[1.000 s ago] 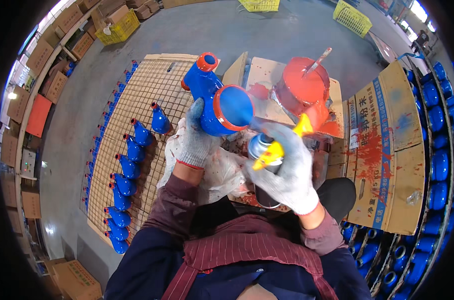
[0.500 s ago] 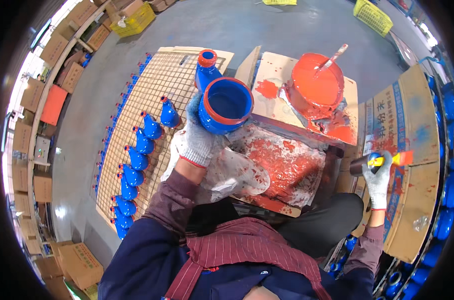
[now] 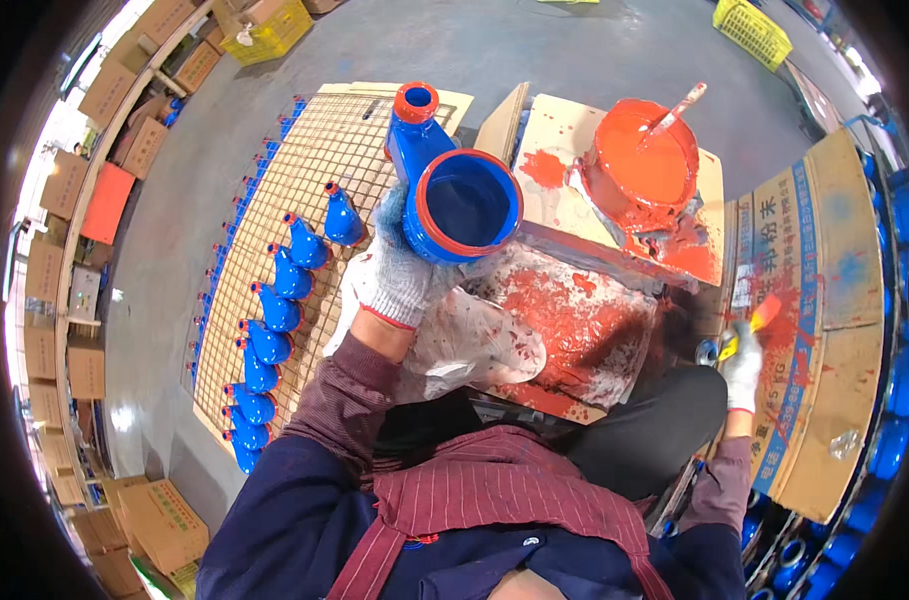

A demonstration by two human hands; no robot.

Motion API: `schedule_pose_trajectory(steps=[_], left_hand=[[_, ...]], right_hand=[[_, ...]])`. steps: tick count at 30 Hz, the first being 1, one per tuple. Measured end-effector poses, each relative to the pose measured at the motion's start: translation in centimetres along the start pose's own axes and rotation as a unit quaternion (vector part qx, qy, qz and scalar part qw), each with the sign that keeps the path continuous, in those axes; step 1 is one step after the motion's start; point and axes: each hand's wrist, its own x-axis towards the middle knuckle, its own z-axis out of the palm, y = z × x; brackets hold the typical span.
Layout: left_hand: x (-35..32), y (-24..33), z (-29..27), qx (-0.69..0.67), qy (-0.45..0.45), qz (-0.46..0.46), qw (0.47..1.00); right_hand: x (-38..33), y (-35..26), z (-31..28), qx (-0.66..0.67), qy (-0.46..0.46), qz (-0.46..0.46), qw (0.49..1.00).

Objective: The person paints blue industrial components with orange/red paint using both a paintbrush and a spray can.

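Observation:
My left hand (image 3: 405,270), in a paint-smudged white knit glove, grips a blue pipe fitting (image 3: 425,165) over the work area. Both of its open mouths, one narrow and one wide, have red rims, and the wide one faces up. My gloved right hand (image 3: 743,368), at the right near a cardboard panel, is closed round a yellow-handled tool with a flat orange-red end (image 3: 765,312). A short dark cylinder (image 3: 708,352) shows beside these fingers; whether it belongs to the tool I cannot tell. A red paint bucket (image 3: 643,165) with a stick (image 3: 675,108) stands ahead.
Several blue fittings with red ends (image 3: 293,275) stand on a wire-mesh rack (image 3: 360,130) at the left. Red-smeared sheeting (image 3: 585,330) lies before me. A cardboard panel (image 3: 835,400) rises at the right, with more blue fittings (image 3: 900,385) behind it. Shelved boxes line the far left.
My right hand has moved down and slightly left, and its tool now tilts upward. The fitting in my left hand has shifted slightly right, its wide mouth turned more toward me.

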Motion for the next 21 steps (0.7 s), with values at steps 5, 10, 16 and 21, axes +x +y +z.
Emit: schedule_pose_trajectory(steps=[5,10,16,21], left_hand=[[-0.6,0.2,0.8,-0.079,-0.049,-0.021,0.995],[-1.0,0.4,1.3,-0.070,-0.078,0.005,0.994],[-1.4,0.8,0.7,0.262,-0.104,0.174,0.944],[-1.8,1.7,-0.2,-0.101,-0.101,0.075,0.987]], right_hand=[[-12.6,-14.0,11.6,-0.378,-0.057,-0.509,0.771],[-18.8,-17.5,21.2,-0.306,-0.218,-0.603,0.703],[-21.3,-17.7,25.1,-0.310,-0.233,-0.632,0.671],[-23.6,-17.3,26.2,-0.282,-0.288,-0.606,0.686]])
